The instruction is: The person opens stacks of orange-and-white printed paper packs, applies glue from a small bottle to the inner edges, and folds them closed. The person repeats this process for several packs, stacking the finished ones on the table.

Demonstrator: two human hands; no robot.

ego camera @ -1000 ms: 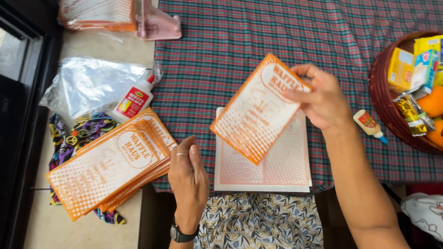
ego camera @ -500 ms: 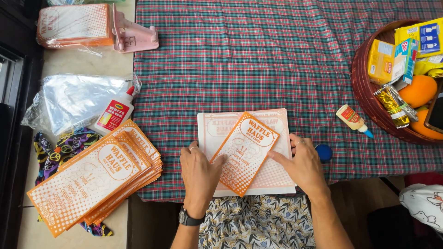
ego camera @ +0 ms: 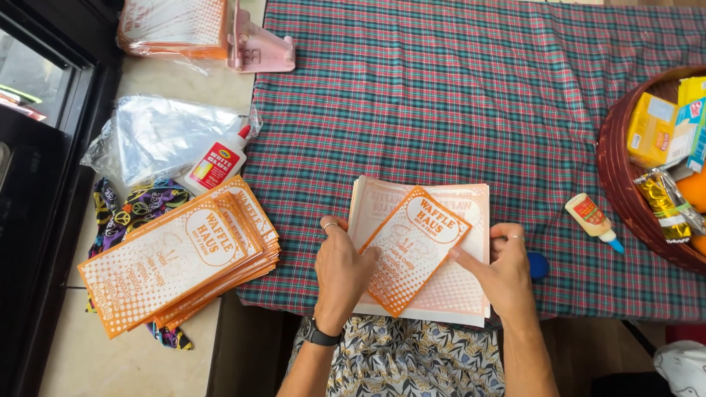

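Both hands, left (ego camera: 342,272) and right (ego camera: 500,276), press open-fingered on an orange paper bag (ego camera: 413,250), its long axis running diagonally from upper right to lower left atop a stack of white sheets (ego camera: 471,294).

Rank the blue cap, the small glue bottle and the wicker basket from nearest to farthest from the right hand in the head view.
From the right hand:
1. Blue cap, just beside the hand on its outer side, partly hidden.
2. Small glue bottle, farther right on the plaid cloth, lying tilted.
3. Wicker basket, at the right edge of the table.
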